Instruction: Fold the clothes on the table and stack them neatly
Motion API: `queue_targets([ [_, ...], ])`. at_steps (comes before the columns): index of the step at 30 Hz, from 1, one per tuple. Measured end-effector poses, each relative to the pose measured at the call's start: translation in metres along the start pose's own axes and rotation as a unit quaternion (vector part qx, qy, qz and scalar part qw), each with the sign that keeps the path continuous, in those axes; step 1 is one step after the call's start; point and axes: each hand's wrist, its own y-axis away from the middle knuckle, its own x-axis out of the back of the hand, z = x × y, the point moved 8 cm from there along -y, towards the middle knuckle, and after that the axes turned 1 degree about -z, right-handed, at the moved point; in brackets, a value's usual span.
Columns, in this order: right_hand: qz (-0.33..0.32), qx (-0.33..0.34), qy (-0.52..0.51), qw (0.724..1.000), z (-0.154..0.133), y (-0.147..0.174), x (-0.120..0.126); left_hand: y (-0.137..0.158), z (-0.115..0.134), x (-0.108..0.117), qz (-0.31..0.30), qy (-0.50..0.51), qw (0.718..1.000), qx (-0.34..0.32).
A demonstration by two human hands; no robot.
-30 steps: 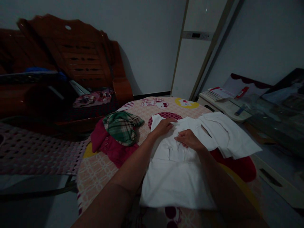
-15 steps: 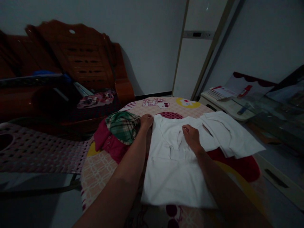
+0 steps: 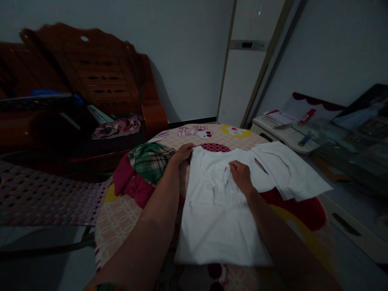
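A white shirt [image 3: 221, 226] lies spread on a round table with a patterned cloth [image 3: 118, 226]. Its left side is folded inward, and one sleeve [image 3: 291, 169] stretches out to the right. At the far left corner of the shirt, my left hand [image 3: 184, 152] is closed on the fabric edge. My right hand [image 3: 241, 173] pinches a fold of the shirt near the middle of its upper part. To the left of my left hand lie a green plaid garment [image 3: 150, 161] and a magenta garment [image 3: 131, 182], bunched together.
A woven-seat chair [image 3: 51, 194] stands at the left, with a carved wooden sofa [image 3: 97, 76] behind it. A tall white cabinet-like unit [image 3: 242, 81] is against the far wall. On the right are a low cabinet [image 3: 303, 139] with papers and a glass top.
The view has shifted slightly, so the scene sits a little further left. Both hands stay on the shirt at about the same places, and the shirt is almost unchanged.
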Motion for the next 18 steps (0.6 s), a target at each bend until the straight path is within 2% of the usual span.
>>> queue_targets([
  [2, 0.003, 0.003, -0.007, 1.0, 0.0, 0.0, 0.001, 0.001, 0.001, 0.0, -0.027, -0.011, 1.0, -0.008],
  [4, 0.0, 0.011, -0.013, 1.0, -0.001, 0.0, 0.001, 0.001, 0.004, 0.004, -0.013, -0.058, 0.998, -0.026],
  [7, -0.003, 0.019, -0.011, 1.0, -0.001, 0.0, 0.0, 0.0, 0.013, 0.017, 0.066, -0.162, 0.982, -0.063],
  [10, 0.0, 0.018, -0.006, 1.0, 0.0, 0.0, 0.0, 0.002, 0.018, 0.023, 0.129, -0.239, 0.96, -0.065],
  [14, -0.005, 0.009, 0.001, 1.0, 0.001, 0.0, -0.001, 0.004, 0.02, 0.018, 0.127, -0.238, 0.961, -0.069],
  [18, -0.004, 0.05, 0.025, 0.998, -0.009, -0.002, 0.0, 0.007, 0.017, 0.016, 0.128, -0.212, 0.968, -0.049],
])
